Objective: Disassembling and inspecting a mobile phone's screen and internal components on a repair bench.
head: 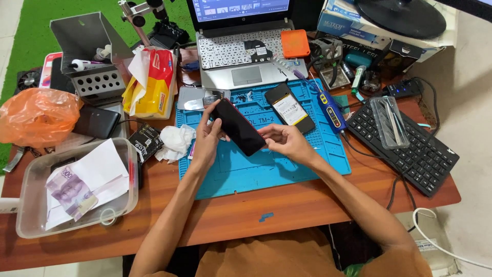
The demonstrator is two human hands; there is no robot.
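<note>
A black smartphone (238, 126) with a dark screen is held tilted over the blue work mat (287, 169). My left hand (206, 141) grips its left edge, thumb on the upper corner. My right hand (285, 141) holds the lower right end, fingers curled under it. Just beyond, an opened phone body with a battery (290, 107) lies on the mat. A crumpled white tissue (175, 142) sits beside my left hand.
A laptop (241, 46) stands at the back with an orange box (295, 43) on it. A black keyboard (405, 149) lies right, a blue soldering handle (331, 109) next to the mat. Left are a clear tub with papers (31, 179), an orange bag (36, 115) and a metal holder (89, 51).
</note>
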